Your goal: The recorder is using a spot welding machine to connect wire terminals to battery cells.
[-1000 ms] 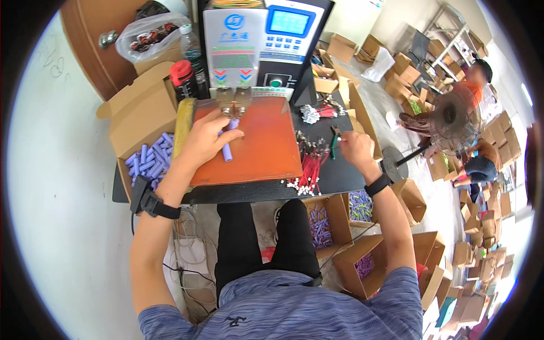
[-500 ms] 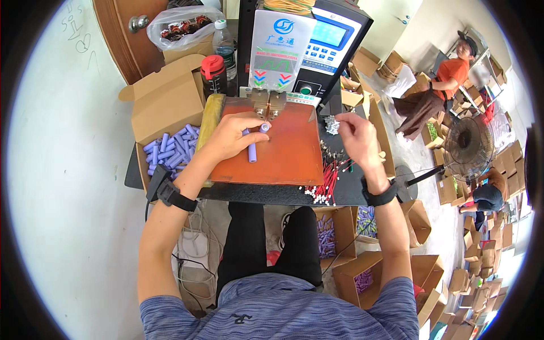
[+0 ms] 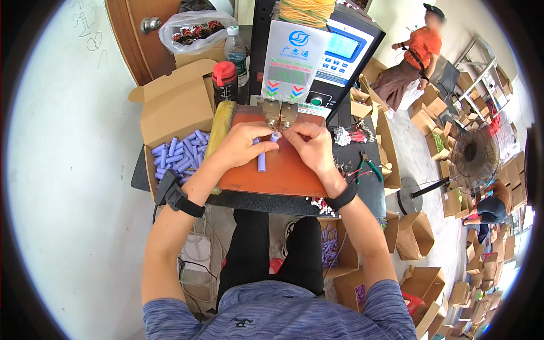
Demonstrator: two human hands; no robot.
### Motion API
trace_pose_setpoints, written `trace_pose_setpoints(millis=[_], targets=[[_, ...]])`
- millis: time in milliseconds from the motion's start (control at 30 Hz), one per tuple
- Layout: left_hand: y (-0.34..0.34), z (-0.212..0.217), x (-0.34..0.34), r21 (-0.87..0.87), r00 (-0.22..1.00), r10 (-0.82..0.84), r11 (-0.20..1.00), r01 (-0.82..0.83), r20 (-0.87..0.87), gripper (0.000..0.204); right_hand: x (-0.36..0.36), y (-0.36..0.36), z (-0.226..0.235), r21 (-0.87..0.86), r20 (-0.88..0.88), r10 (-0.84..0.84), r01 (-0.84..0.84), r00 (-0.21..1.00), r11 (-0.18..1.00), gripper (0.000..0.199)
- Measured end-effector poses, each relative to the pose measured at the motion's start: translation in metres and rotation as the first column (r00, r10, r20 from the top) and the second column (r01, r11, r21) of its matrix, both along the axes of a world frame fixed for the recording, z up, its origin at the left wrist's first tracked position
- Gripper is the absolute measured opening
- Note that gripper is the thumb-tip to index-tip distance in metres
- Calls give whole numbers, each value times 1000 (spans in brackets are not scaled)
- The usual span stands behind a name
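My left hand pinches a purple cylindrical battery cell just below the two metal electrode arms of a spot welding machine. Against that hand's fingers, a second purple cell lies on the orange-brown mat. My right hand is closed in a pinch at the right of the held cell, close under the electrodes. Whatever its fingertips hold is too small to make out.
An open carton of purple cells stands left, beside a red-lidded bottle. At right lie white connectors with red wires and green-handled cutters. A pedestal fan, cartons and two other people are farther right.
My right hand has moved left from the white connectors to the held cell under the electrodes. My left hand keeps its pinch on the cell. The person in orange has moved.
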State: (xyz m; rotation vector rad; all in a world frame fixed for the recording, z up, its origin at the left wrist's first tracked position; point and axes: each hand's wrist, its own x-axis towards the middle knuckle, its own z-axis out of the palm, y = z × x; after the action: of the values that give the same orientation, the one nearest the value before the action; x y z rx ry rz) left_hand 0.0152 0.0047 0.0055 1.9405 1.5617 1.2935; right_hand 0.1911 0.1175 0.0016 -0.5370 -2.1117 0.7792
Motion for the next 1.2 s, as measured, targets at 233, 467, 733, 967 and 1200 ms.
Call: trace_pose_setpoints(millis=[233, 467, 733, 967, 1200], targets=[[-3, 0, -5, -63, 999, 8, 998, -10, -33, 25, 2, -9, 2, 8, -126, -31, 32, 992, 999, 5], [-3, 5, -3, -71, 998, 12, 997, -16, -58, 25, 3, -13, 13, 194, -137, 40, -13, 990, 981, 5], [1, -2, -2, 46, 999, -2, 999, 0, 40, 24, 5, -12, 13, 241, -139, 28, 7, 990, 971, 8], [1, -1, -1, 29, 1000, 9, 1000, -10, 26, 25, 3, -17, 17, 338, -113, 31, 9, 993, 941, 8], [-2, 0, -1, 12, 1000, 28, 1000, -28, 11, 24, 0, -17, 15, 350, -115, 32, 10, 993, 937, 8]])
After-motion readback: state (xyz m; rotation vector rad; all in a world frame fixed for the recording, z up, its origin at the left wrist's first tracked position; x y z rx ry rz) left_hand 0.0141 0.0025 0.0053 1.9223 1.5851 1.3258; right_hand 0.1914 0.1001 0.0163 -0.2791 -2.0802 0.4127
